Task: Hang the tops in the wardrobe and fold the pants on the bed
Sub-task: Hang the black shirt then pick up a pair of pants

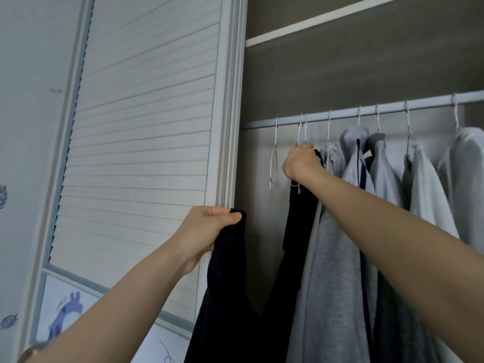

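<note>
A black sleeveless top (230,297) hangs between my two hands in front of the open wardrobe. My left hand (209,226) pinches its left shoulder strap beside the door frame. My right hand (301,161) grips the right strap together with a white hanger (301,127) hooked on the rail (340,113). Fingers of the right hand hide the hanger's shoulders. An empty white hanger (273,158) hangs just left of that hand.
Several grey and white hoodies (366,205) fill the rail to the right on white hangers. A white louvred sliding door (146,127) stands at the left. A shelf (314,24) runs above the rail.
</note>
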{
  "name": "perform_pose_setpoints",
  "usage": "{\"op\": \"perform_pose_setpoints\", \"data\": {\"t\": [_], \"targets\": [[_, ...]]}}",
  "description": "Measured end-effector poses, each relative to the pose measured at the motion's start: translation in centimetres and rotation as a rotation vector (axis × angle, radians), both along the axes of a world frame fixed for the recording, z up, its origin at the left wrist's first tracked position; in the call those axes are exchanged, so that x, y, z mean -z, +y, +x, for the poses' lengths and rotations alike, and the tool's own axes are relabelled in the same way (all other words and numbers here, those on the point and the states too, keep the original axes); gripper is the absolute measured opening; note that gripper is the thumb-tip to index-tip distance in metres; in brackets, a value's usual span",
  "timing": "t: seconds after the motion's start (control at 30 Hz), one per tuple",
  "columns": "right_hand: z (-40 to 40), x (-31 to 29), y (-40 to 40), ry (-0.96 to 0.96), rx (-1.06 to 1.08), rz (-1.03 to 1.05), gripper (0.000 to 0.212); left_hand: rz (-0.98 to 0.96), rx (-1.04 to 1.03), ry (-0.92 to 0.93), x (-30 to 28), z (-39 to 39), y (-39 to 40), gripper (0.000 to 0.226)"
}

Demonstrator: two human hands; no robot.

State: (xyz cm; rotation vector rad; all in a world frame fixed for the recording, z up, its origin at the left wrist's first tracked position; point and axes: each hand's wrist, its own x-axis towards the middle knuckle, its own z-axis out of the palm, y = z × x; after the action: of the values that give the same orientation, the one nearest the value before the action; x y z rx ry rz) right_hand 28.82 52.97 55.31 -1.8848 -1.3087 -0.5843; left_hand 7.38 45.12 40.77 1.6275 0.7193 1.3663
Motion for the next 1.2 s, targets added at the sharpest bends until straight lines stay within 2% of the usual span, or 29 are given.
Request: {"op": "perform_pose_setpoints", "data": {"t": [0.1, 0.23, 0.33, 0.43, 0.57, 0.63, 0.73, 0.83, 0.93, 1.07, 1.2], "targets": [[1.6, -0.8, 1.3, 0.019, -0.038, -0.021, 0.048, 0.020, 0.005, 0.023, 0.0, -0.3, 0.3, 0.015], [3.1, -1.0, 3.0, 0.222, -0.103, 0.003, 0.032, 0.008, 0.074, 0.032, 0.0, -1.0, 0.3, 0.016], [3.4, -1.4, 3.5, 0.385, -0.256, 0.067, 0.034, 0.017, 0.090, 0.099, -0.1, -1.4, 0.1, 0.016], [3.8, -2.1, 3.4, 0.457, -0.393, 0.154, 0.038, 0.023, 0.070, 0.147, -0.5, -1.4, -0.1, 0.017], [3.9, -2.5, 2.8, 0.571, -0.611, 0.265, 0.023, 0.029, 0.026, 0.172, -0.7, -1.2, -0.3, 0.017], [3.2, -2.3, 1.9, 0.644, -0.712, 0.358, 0.028, 0.036, -0.001, 0.194, -0.7, -1.2, -0.3, 0.017], [1.7, -0.8, -1.1, 0.727, -0.848, 0.334, 0.025, 0.058, -0.071, 0.225, -0.6, -1.0, -0.3, 0.018], [0.7, 2.0, -5.1, 0.787, -0.967, 0.311, 0.022, 0.125, -0.226, 0.291, -0.6, -0.5, -0.3, 0.015], [0.7, 6.5, -10.3, 0.840, -1.002, 0.263, 0.012, 0.208, -0.362, 0.411, -0.5, 0.0, -0.6, 0.012], [2.7, 13.9, -17.2, 0.944, -1.105, 0.158, 0.012, 0.393, -0.455, 0.698, 0.8, 0.7, -1.3, 0.009], [5.6, 19.6, -22.6, 1.139, -1.246, -0.017, 0.022, 0.461, -0.497, 1.005, 2.9, 1.2, -1.4, 0.011]]}}
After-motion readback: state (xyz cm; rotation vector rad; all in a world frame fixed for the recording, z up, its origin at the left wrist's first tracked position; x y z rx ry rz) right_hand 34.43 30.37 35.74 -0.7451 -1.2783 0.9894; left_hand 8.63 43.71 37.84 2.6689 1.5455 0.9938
